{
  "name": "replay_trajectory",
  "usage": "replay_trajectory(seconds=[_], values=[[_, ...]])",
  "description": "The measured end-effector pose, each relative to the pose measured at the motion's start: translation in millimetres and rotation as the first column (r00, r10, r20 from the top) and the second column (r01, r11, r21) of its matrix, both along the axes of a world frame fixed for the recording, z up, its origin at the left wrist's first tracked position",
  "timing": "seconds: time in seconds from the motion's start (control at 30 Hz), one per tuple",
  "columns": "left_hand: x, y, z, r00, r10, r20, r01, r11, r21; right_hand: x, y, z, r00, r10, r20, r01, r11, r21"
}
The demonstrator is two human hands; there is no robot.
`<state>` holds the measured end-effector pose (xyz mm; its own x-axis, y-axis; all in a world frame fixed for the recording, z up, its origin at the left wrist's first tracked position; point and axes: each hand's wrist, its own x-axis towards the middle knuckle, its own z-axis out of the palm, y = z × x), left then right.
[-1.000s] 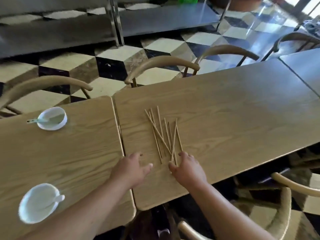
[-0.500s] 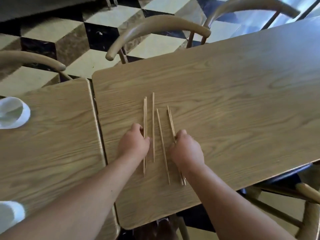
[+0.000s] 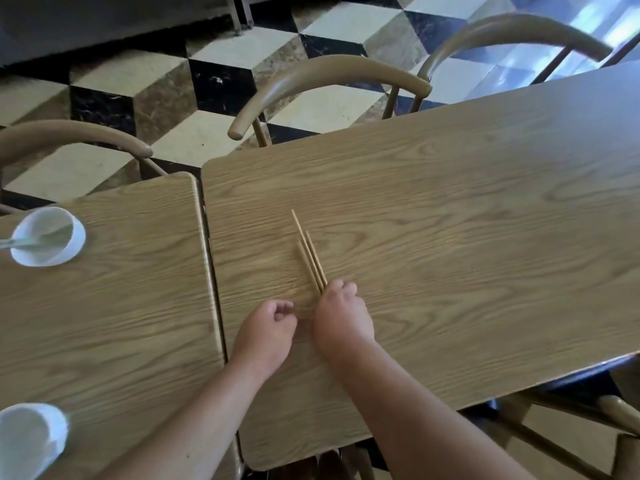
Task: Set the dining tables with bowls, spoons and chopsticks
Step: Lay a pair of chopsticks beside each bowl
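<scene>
My right hand (image 3: 343, 318) curls closed around the chopsticks (image 3: 309, 252), tips resting on the table (image 3: 450, 237). My left hand (image 3: 266, 330) sits curled just beside; I can't tell whether it holds anything.

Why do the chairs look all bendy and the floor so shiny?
Head view: the wide-angle lens bows the curved wooden chair backs near the edges; window light glares bluish on the checkered tile floor top right; the white bowl at bottom left is smeared.

Soft daylight from upper right, floor (image 3: 540, 53) glare, wide-angle bowing, slight blur.
</scene>
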<state>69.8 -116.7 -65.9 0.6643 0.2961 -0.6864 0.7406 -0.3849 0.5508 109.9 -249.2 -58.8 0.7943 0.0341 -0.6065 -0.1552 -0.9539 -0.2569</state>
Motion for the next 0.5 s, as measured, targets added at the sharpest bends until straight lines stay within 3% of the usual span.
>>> replay_trajectory(seconds=[0.3, 0.4, 0.5], values=[[-21.3, 17.8, 23.7, 0.999, 0.036, -0.035, -0.037, 0.999, -0.032, 6.7, -11.4, 0.4, 0.992, 0.117, 0.041, -0.114, 0.992, -0.060], [-14.6, 27.6, 40.4, 0.985, 0.126, 0.120, -0.122, 0.992, -0.040, 12.0, -17.9, 13.7, 0.993, 0.108, 0.054, -0.111, 0.993, 0.047], [6.6, 42.2, 78.8, 0.878, 0.270, 0.396, -0.296, 0.955, 0.004, 13.0, -24.7, 31.8, 0.972, 0.219, 0.080, -0.228, 0.966, 0.125]])
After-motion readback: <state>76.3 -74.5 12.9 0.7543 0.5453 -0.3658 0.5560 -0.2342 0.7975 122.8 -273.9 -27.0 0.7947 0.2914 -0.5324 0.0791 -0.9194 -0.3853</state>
